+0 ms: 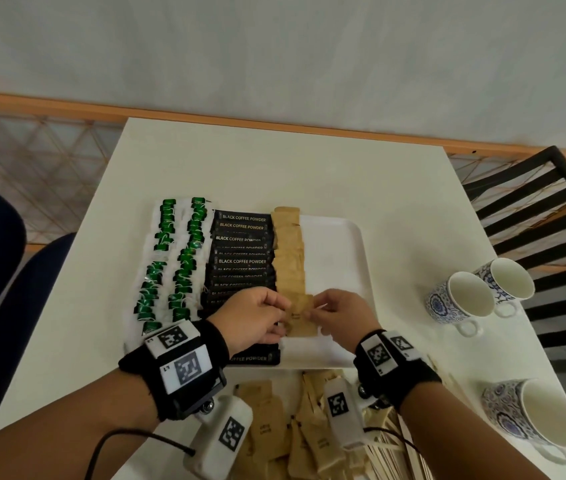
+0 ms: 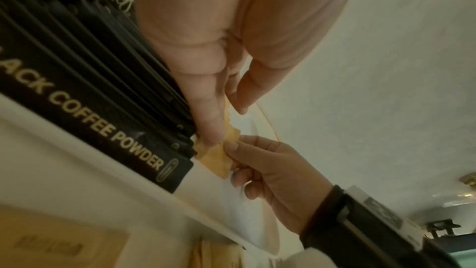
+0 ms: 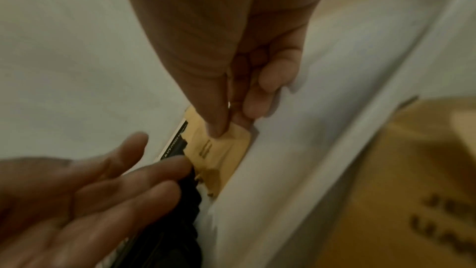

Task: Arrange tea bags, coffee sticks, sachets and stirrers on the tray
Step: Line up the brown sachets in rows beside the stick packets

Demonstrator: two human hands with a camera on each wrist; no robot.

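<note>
Both hands' fingers (image 1: 312, 311) pinching brown sachet (image 1: 301, 323).

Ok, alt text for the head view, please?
Both hands, left hand and right hand, hold a brown sachet over a white tray, extending its sachet column beside black coffee sticks and green-tagged tea bags.

Green-tagged tea bags (image 1: 170, 261), black coffee sticks (image 1: 241, 251) with gold lettering, brown sachets (image 1: 288, 251), white tray (image 1: 337, 258), blue-patterned cups (image 1: 461, 299).
</note>
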